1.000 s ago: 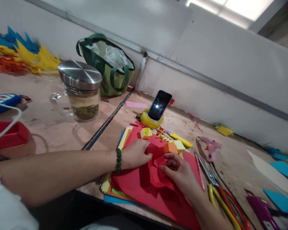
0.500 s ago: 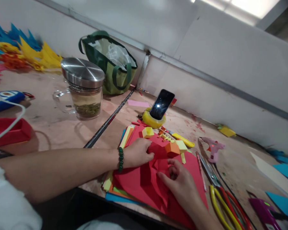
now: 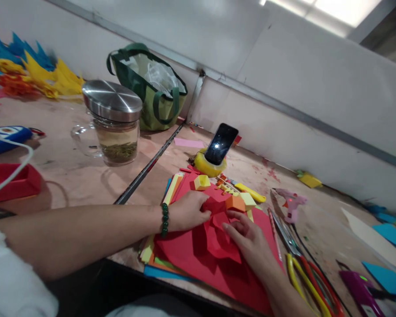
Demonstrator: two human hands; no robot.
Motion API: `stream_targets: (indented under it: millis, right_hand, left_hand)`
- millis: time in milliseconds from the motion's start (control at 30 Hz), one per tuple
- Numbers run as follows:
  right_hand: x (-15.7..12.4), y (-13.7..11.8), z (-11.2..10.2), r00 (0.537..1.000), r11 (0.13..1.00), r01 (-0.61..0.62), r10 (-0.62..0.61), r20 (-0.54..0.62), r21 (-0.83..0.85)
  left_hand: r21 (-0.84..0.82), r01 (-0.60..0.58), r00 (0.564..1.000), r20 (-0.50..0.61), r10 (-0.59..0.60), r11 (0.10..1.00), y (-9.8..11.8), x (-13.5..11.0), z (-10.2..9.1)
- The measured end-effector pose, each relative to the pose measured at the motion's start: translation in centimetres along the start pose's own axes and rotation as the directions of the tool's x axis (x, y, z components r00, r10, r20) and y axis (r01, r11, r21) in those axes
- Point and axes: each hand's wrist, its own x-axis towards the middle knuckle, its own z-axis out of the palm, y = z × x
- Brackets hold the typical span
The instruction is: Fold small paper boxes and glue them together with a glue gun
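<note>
My left hand [image 3: 188, 211], with a green bead bracelet on the wrist, pinches the upper edge of a folded red paper piece [image 3: 221, 237]. My right hand [image 3: 249, 240] lies on the same piece with fingers pressed on its folds. The piece rests on a stack of coloured paper sheets [image 3: 201, 264] topped by a large red sheet. Small folded paper cubes, one orange [image 3: 235, 203] and one yellow [image 3: 201, 182], sit just beyond my fingers.
A lidded glass tea mug [image 3: 114, 125] and a green bag [image 3: 150, 94] stand behind. A phone [image 3: 221, 144] leans in a yellow tape roll. A pink glue gun [image 3: 292, 203], scissors [image 3: 303, 268], a purple glue gun [image 3: 361, 288] and blue paper lie at right.
My right hand has shifted up over the folded red piece, its fingers now pressing flatter on the folds. My left hand has kept its hold.
</note>
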Motion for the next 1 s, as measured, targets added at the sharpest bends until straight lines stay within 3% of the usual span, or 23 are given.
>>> stream_targets:
  millis: [200, 300, 400, 533, 667, 733, 833, 1000]
  right_hand:
    - [1.2, -0.4, -0.3, 0.996, 0.999, -0.008, 0.005, 0.084, 0.042]
    - [1.0, -0.3, -0.4, 0.995, 0.994, 0.098, -0.099, -0.005, -0.053]
    - [0.0, -0.2, 0.1, 0.959, 0.941, 0.259, -0.278, -0.059, -0.217]
    - [-1.2, 0.1, 0.5, 0.879, 0.817, 0.454, -0.476, 0.027, -0.356]
    - [-1.1, 0.5, 0.3, 0.827, 0.732, 0.535, -0.555, 0.085, -0.423]
    - [-0.8, 0.6, 0.3, 0.828, 0.727, 0.527, -0.556, 0.074, -0.439]
    - [-0.4, 0.2, 0.4, 0.868, 0.77, 0.455, -0.496, 0.028, -0.447]
    - [0.1, -0.4, 0.6, 0.932, 0.839, 0.343, -0.359, 0.043, -0.423]
  left_hand:
    - [-0.044, 0.035, 0.998, 0.047, -0.033, 0.998, 0.2, 0.0, -0.2]
    - [-0.029, 0.067, 0.997, 0.033, -0.066, 0.997, 0.2, 0.1, -0.3]
    - [-0.021, 0.074, 0.997, 0.026, -0.073, 0.997, 0.2, 0.2, -0.3]
    - [-0.012, 0.077, 0.997, 0.024, -0.077, 0.997, 0.1, 0.3, -0.3]
    - [-0.015, 0.037, 0.999, 0.04, -0.036, 0.999, 0.1, 0.2, -0.3]
    - [-0.032, -0.022, 0.998, 0.064, 0.024, 0.999, 0.1, 0.0, -0.2]
    - [-0.048, -0.073, 0.994, 0.073, 0.076, 0.996, 0.2, -0.2, -0.1]
    - [0.026, 0.026, 0.997, 0.067, -0.028, 0.999, 1.0, -0.5, -0.2]
